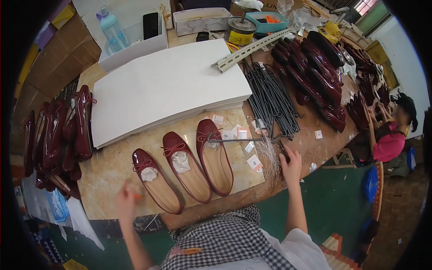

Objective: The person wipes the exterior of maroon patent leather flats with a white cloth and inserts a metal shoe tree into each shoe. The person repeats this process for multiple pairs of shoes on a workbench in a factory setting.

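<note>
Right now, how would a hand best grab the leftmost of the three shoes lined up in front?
Probably by the heel, coming from the near side and pinching its rim. The leftmost shoe sits sole-down, toe pointing away, so the heel is closest; white stuffing sits toward the toe. The left hand is nearest.

shoes (pixel 190 176): burgundy, beige insoles (pixel 199 191) | rods (pixel 272 100): dark grey | sheets (pixel 171 85): white | apron (pixel 218 237): black-white checked
</note>
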`<state>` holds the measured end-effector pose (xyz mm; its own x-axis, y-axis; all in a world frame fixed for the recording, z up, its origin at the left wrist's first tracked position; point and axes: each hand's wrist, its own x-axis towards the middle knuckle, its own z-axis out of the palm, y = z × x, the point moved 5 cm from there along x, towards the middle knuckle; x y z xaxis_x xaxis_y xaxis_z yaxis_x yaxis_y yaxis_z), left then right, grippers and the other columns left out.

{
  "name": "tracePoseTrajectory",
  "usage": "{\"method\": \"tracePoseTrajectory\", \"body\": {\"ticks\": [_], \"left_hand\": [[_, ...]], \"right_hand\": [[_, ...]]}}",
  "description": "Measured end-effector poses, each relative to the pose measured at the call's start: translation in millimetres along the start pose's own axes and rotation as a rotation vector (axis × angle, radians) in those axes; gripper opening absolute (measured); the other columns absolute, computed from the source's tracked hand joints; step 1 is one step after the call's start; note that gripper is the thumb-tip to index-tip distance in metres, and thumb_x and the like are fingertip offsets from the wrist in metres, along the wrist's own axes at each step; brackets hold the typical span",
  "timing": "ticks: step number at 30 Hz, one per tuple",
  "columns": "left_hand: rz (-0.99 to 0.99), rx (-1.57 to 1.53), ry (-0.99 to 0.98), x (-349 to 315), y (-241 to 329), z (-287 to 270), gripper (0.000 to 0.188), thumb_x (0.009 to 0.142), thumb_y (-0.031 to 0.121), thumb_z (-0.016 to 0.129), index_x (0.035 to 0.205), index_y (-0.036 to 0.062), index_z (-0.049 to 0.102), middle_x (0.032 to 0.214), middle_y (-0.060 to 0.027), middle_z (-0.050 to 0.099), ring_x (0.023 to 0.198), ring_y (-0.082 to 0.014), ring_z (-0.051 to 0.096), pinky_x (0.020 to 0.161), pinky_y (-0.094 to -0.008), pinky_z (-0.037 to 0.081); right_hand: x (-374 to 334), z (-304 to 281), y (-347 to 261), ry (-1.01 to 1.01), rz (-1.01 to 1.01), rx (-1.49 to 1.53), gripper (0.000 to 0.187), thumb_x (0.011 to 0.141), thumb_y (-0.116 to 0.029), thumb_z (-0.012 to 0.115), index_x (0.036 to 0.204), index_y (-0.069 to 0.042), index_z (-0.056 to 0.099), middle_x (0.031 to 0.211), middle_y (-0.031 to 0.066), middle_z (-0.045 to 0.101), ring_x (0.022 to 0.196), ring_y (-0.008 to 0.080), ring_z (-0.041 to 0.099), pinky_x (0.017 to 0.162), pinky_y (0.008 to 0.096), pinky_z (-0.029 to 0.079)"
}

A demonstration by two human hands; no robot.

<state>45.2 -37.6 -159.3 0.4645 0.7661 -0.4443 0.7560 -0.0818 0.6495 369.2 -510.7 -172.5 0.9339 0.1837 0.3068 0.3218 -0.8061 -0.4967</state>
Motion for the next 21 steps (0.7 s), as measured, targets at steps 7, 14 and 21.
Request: {"method": "tracePoseTrajectory", "body": {"ticks": [7, 14, 21], "left_hand": [[0.363, -0.371, 0.007, -10, -2, 61, 0.058, 0.086, 0.013, 0.058, 0.139, -0.0054, 0.042, 0.100, -0.0105, 0.066, 0.083, -0.0152, 0.062, 0.077, -0.0275, 0.050], [-0.038, -1.452, -0.324, -32, 24, 72, 0.057, 0.095, 0.041, 0.042, 0.132, -0.0015, 0.046, 0.116, -0.0189, 0.061, 0.089, -0.0287, 0.065, 0.076, -0.0396, 0.056], [0.000, -1.470, -0.550, -31, 53, 97, 0.078, 0.093, 0.059, 0.037, 0.139, -0.0031, 0.039, 0.122, -0.0244, 0.058, 0.092, -0.0337, 0.065, 0.080, -0.0460, 0.056]], "right_hand": [[59, 23, -97, -0.142, -0.285, 0.127, 0.017, 0.081, -0.008, 0.066, 0.098, -0.005, 0.067, 0.095, 0.0123, 0.062, 0.093, 0.0310, 0.056, 0.082, 0.0397, 0.047], [75, 38, -118, -0.221, -0.306, 0.239, 0.019, 0.084, -0.006, 0.063, 0.103, -0.002, 0.063, 0.076, 0.0133, 0.063, 0.067, 0.0266, 0.059, 0.065, 0.0361, 0.049], [62, -2, -133, -0.648, 0.272, 1.051, 0.038, 0.092, -0.006, 0.053, 0.130, 0.001, 0.054, 0.078, 0.0103, 0.068, 0.070, 0.0130, 0.062, 0.065, 0.0267, 0.051]]}}
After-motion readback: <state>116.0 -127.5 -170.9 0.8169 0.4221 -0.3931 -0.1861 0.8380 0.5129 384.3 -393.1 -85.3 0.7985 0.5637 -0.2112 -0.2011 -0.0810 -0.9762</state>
